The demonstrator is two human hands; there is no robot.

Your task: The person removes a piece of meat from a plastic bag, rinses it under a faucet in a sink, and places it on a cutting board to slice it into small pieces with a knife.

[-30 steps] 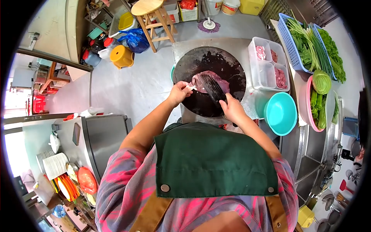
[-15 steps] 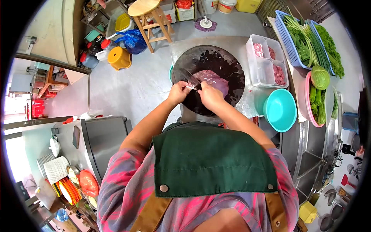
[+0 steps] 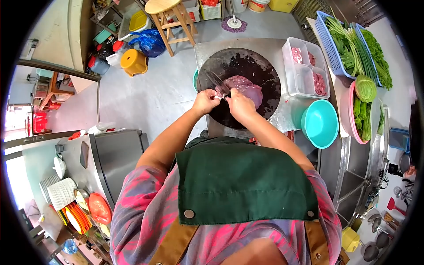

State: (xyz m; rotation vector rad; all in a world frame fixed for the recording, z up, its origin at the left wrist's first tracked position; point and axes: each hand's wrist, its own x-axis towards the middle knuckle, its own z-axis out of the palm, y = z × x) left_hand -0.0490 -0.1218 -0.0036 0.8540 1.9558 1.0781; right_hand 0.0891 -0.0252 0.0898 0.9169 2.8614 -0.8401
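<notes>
A large piece of raw meat (image 3: 247, 91) lies on the round dark chopping board (image 3: 260, 64). My right hand (image 3: 241, 106) is closed around the handle of a knife (image 3: 216, 81), whose wide blade points away to the upper left. To the left of the meat, my left hand (image 3: 206, 102) pinches a small pale strip of meat trimming (image 3: 219, 96) close to the blade. The handle is mostly hidden under my right fingers.
A clear divided container (image 3: 304, 92) with cut meat stands right of the board, above a turquoise bowl (image 3: 320, 124). Greens fill a blue basket (image 3: 329, 46) and a pink basin (image 3: 352, 121) at right. A wooden stool (image 3: 170, 26) and yellow stool (image 3: 134, 62) stand on the floor.
The knife blade has turned, showing narrower than before. Both hands stay close together over the board, the left still pinching the pale strip. The whole view has shifted slightly.
</notes>
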